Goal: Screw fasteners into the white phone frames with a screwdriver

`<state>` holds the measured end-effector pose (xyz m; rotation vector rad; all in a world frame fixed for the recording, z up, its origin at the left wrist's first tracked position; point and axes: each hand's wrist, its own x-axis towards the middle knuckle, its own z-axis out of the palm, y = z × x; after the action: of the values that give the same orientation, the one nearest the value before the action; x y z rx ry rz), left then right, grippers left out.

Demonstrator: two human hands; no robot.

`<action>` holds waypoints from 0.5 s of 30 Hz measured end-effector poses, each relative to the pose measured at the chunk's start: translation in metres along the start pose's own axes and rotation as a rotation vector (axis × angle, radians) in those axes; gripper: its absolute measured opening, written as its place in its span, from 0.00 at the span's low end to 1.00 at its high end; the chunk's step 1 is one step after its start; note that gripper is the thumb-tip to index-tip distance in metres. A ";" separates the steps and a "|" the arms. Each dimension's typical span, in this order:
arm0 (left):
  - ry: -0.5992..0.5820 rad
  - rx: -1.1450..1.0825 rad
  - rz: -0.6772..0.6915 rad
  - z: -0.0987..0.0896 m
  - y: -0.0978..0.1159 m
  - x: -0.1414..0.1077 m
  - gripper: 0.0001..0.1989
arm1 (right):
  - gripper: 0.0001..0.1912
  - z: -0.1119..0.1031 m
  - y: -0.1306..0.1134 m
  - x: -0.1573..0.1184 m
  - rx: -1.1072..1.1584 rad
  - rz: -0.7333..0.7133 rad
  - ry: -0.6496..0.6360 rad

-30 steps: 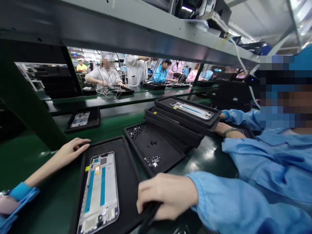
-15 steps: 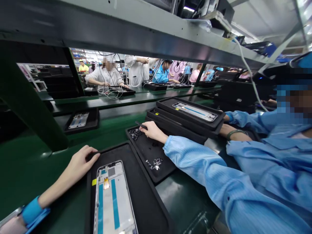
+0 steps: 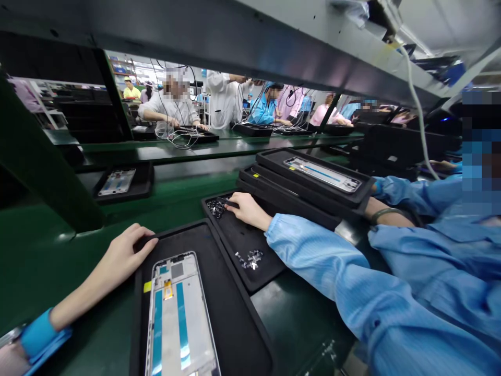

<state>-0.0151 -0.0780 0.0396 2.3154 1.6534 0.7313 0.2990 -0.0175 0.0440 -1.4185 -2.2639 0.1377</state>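
Observation:
My right hand (image 3: 248,210), in a blue sleeve, pinches a pair of dark tweezers (image 3: 227,202). Their tip is at a heap of small black and silver parts (image 3: 215,207) in the far corner of a black parts tray (image 3: 250,230). A second cluster of small silver parts (image 3: 250,258) lies nearer to me in that tray. My left hand (image 3: 131,248) grips the far left corner of a black foam tray (image 3: 230,313), thumb on its rim. In this tray lies a silver phone frame (image 3: 183,313) with blue strips and a small orange flex piece.
A co-worker's hands (image 3: 385,211) are at stacked black trays (image 3: 270,151) on the right, the top one holding another phone frame (image 3: 324,175). Another tray (image 3: 146,180) sits back left. A green post (image 3: 50,162) and an overhead metal beam (image 3: 195,47) frame the bench.
The tweezers in my right hand have tilted and come down to the heap of small parts. My left hand stays at the tray corner. The whole view has shifted slightly.

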 end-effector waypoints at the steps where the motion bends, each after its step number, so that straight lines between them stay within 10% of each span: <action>1: 0.001 -0.002 0.002 0.000 0.000 0.000 0.20 | 0.09 0.000 0.000 0.000 -0.001 0.000 -0.003; 15: 0.038 0.006 -0.036 -0.001 0.013 -0.002 0.20 | 0.08 -0.002 -0.007 0.001 -0.005 0.071 0.034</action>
<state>-0.0049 -0.0848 0.0454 2.2828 1.7111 0.7685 0.2941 -0.0204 0.0479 -1.4934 -2.1886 0.1298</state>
